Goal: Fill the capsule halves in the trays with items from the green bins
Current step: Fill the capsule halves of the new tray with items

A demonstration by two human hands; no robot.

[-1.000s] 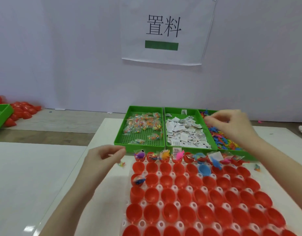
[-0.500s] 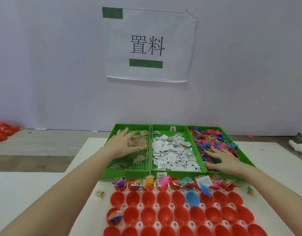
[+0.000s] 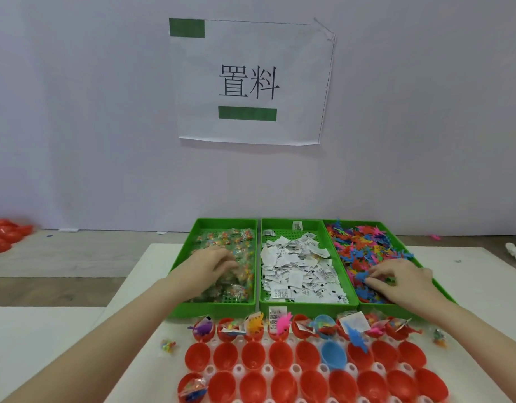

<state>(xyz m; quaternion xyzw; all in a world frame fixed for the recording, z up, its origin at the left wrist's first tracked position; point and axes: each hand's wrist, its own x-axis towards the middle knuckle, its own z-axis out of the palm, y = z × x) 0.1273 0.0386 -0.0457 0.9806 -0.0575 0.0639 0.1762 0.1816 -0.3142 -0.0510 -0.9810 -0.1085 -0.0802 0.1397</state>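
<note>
Reaching into the outer green bins, both hands dig for stock: the left hand (image 3: 214, 264) curls loosely over crinkly clear packets (image 3: 236, 251), the right hand (image 3: 402, 279) pinches a blue toy (image 3: 362, 276). These look light; the packets slippery, best nipped at an edge. Half a second ago both palms lay flatter. The capsule halves (image 3: 280, 356) wait just beneath, mostly empty.
</note>
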